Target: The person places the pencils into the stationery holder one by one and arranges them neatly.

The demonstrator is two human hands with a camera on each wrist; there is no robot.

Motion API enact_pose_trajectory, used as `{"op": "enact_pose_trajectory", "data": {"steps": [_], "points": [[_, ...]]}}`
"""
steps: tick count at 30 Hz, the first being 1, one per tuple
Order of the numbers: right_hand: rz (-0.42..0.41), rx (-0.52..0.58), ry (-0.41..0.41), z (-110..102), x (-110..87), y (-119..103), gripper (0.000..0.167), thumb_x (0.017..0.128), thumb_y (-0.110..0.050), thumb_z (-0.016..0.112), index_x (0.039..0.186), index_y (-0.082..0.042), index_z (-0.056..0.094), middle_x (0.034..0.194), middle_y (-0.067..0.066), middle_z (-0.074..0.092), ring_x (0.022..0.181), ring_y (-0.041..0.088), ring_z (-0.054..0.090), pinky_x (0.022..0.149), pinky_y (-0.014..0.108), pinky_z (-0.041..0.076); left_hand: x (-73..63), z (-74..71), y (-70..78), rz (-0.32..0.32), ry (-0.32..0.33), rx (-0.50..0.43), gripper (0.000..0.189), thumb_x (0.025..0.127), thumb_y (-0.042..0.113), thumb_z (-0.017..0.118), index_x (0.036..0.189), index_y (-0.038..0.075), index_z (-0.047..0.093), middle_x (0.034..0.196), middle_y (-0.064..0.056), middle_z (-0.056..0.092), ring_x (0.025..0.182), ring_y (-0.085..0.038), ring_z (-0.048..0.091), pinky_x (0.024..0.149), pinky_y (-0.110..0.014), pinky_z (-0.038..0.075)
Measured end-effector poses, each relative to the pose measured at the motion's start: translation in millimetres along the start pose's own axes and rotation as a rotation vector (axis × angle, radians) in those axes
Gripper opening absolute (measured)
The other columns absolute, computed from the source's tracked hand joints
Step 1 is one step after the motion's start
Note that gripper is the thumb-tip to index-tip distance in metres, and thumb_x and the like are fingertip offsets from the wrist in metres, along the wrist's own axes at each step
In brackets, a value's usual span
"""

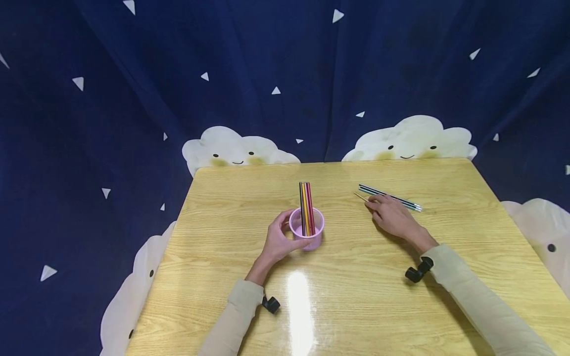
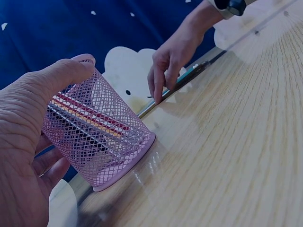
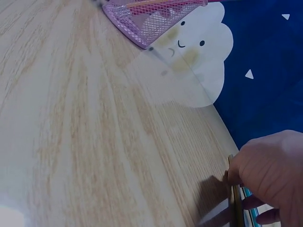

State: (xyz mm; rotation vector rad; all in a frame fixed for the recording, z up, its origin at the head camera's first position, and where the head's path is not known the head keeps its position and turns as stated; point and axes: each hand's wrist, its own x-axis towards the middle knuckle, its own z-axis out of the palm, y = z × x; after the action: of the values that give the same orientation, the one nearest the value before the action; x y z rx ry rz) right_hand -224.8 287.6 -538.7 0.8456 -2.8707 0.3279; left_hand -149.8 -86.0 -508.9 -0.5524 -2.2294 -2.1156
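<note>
My left hand (image 1: 279, 241) grips a pink mesh pencil cup (image 1: 315, 243), thumb on the near side and fingers around the left. The cup stands upright on the table. Several pencils (image 1: 307, 207), dark, yellow and red, lean inside it; their lower ends show through the mesh in the left wrist view. To the right, my right hand (image 1: 394, 217) pinches a gold-coloured pencil (image 3: 235, 205) low over the tabletop, its tip poking out past the fingers. Just behind those fingers lie dark and teal pencils (image 1: 378, 191), partly covered by the hand.
The wooden table (image 1: 231, 198) carries a bright light reflection near its front. Behind it hangs a dark blue curtain (image 1: 249, 49) with white triangles and smiling clouds (image 1: 409, 138). A small black camera (image 1: 418, 271) is strapped at the right wrist, another (image 1: 271, 304) at the left.
</note>
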Motion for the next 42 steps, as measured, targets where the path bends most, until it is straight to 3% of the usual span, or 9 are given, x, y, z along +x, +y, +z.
{"op": "enact_pose_trajectory", "data": {"steps": [3, 12, 19, 30, 42], "points": [[0.002, 0.010, -0.013, -1.4, -0.3, -0.7, 0.038, 0.099, -0.004, 0.059, 0.135, 0.005, 0.066, 0.132, 0.025, 0.063, 0.122, 0.043, 0.058, 0.101, 0.060, 0.049, -0.1, 0.1, -0.6, 0.004, 0.003, 0.000, 0.083, 0.066, -0.007, 0.092, 0.139, -0.015, 0.053, 0.131, -0.034, 0.061, 0.118, -0.055, 0.060, 0.108, -0.066, 0.047], [0.060, -0.040, -0.010, -1.7, 0.5, -5.4, 0.038, 0.099, -0.009, 0.060, 0.135, 0.000, 0.068, 0.132, 0.023, 0.065, 0.118, 0.043, 0.058, 0.093, 0.060, 0.050, 0.2, 1.3, -2.1, 0.004, 0.021, 0.012, 0.082, 0.065, -0.007, 0.092, 0.138, -0.014, 0.054, 0.131, -0.033, 0.062, 0.119, -0.054, 0.059, 0.108, -0.066, 0.047], [0.059, 0.016, 0.003, 0.8, 1.1, -3.3, 0.038, 0.099, -0.004, 0.058, 0.134, 0.003, 0.067, 0.132, 0.024, 0.064, 0.120, 0.044, 0.057, 0.111, 0.066, 0.041, 1.0, 0.8, -2.7, 0.013, 0.010, 0.008, 0.082, 0.066, -0.007, 0.092, 0.138, -0.014, 0.054, 0.131, -0.034, 0.062, 0.117, -0.056, 0.060, 0.107, -0.066, 0.048], [0.034, 0.077, -0.006, -0.9, 0.3, -0.4, 0.037, 0.098, -0.002, 0.058, 0.134, 0.006, 0.067, 0.131, 0.027, 0.063, 0.121, 0.044, 0.060, 0.100, 0.062, 0.050, 0.8, 1.4, -3.0, -0.035, 0.019, -0.001, 0.084, 0.065, -0.010, 0.092, 0.139, -0.013, 0.055, 0.131, -0.033, 0.062, 0.120, -0.055, 0.059, 0.111, -0.063, 0.046], [0.043, -0.008, -0.020, -2.0, 2.9, -3.8, 0.036, 0.100, -0.007, 0.058, 0.132, 0.003, 0.069, 0.127, 0.023, 0.065, 0.113, 0.041, 0.060, 0.089, 0.058, 0.053, 0.9, 2.2, -4.0, -0.018, 0.023, 0.008, 0.083, 0.065, -0.008, 0.093, 0.139, -0.012, 0.055, 0.131, -0.032, 0.062, 0.119, -0.054, 0.060, 0.111, -0.063, 0.047]]}}
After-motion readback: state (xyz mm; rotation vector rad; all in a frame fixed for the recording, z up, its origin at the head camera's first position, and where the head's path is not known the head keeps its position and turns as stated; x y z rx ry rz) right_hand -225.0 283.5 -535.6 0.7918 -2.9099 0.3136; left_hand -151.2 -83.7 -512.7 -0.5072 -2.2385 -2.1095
